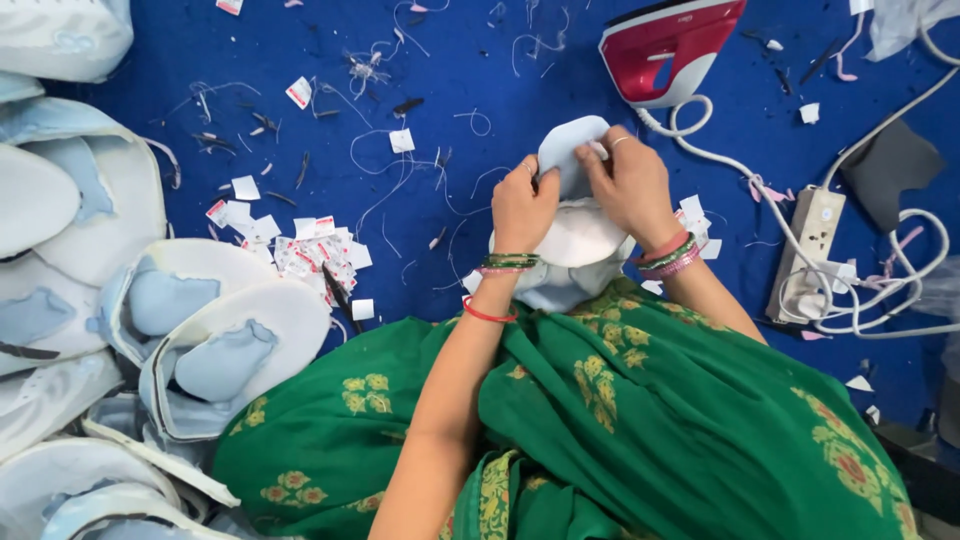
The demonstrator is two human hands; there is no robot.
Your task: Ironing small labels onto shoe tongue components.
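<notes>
While we sat on the blue felt-covered floor (480,60) with the green patterned cloth (650,420) of our garment spread over our lap, we held a pale blue-and-white padded fabric piece (572,150) up in front of us. Our left hand (522,205) had its fingers closed around the lower left edge of the piece, thumb pressed on top, and our right hand (632,185) pinched the upper right edge between thumb and fingertips, so both hands were shut on it. It seemed to us that the two grips pulled against each other to keep the fabric taut and turned toward our eyes. Beneath the hands lay a white rounded pad (575,240), resting against our knee, close enough to reach without shifting. A red and white electric iron (670,50) stood just beyond the hands, its white cord (760,190) running to a white power strip (810,250) on the right. A heap of similar pale blue padded pieces (120,300) was stacked on the left, and small white paper labels (315,255) and loose threads were scattered between.
</notes>
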